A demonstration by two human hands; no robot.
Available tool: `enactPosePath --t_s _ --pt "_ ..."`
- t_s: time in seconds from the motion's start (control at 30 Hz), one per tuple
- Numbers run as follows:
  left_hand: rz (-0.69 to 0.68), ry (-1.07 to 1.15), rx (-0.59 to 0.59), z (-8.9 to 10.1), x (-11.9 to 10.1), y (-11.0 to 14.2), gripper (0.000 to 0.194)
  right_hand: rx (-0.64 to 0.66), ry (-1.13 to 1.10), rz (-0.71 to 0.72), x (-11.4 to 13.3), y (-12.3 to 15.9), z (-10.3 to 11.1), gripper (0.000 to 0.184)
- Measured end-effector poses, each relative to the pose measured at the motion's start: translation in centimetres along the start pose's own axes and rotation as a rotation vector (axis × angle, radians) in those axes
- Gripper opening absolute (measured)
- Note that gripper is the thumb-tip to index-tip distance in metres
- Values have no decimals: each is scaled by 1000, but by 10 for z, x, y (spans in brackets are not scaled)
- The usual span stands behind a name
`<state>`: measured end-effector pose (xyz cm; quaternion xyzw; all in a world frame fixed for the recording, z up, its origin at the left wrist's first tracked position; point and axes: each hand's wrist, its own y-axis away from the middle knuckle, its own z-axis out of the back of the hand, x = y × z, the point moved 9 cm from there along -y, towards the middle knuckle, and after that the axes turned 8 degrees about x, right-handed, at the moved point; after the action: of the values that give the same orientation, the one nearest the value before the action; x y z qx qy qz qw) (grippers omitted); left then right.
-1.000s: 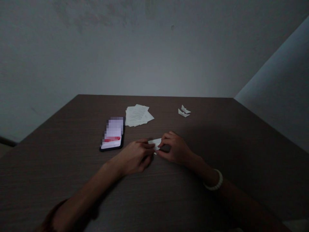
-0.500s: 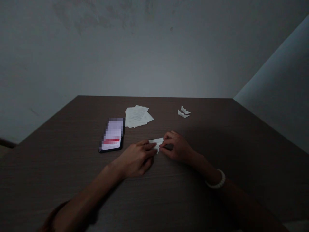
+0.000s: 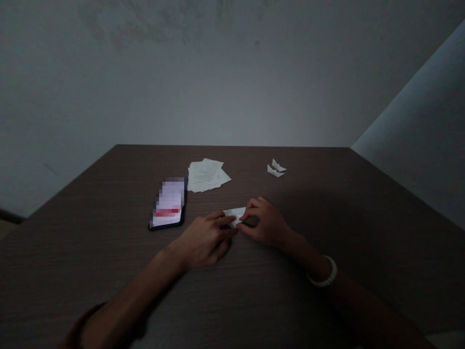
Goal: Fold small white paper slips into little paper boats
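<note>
A small folded piece of white paper [image 3: 233, 212] lies on the dark wooden table between my hands. My left hand [image 3: 207, 238] presses down on its left part, with fingers curled over the near edge. From the right, my right hand [image 3: 264, 222] pinches the paper's near right portion between thumb and forefinger. The fingertips of both hands are close together and cover much of the paper, so its folds are partly hidden. A pale beaded bracelet [image 3: 332, 272] circles my right wrist.
Left of my hands lies a phone [image 3: 169, 198] with its screen lit. Behind it is a loose stack of printed paper sheets [image 3: 207, 175]. Two small folded paper boats [image 3: 276, 171] sit at the back right. The table [image 3: 109, 194] meets a grey wall [image 3: 232, 87].
The thumb of my right hand has shifted slightly left along the paper, and the lower flap that stuck out toward me is now pressed or covered. My left fingertips have edged right.
</note>
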<state>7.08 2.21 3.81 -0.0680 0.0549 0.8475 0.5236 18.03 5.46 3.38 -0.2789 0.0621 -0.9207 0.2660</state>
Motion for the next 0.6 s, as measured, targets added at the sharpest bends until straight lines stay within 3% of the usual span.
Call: enactPosePath --t_s 0.6 --pt "25 31 6 0 2 0 32 -41 46 -47 -10 -3 8 4"
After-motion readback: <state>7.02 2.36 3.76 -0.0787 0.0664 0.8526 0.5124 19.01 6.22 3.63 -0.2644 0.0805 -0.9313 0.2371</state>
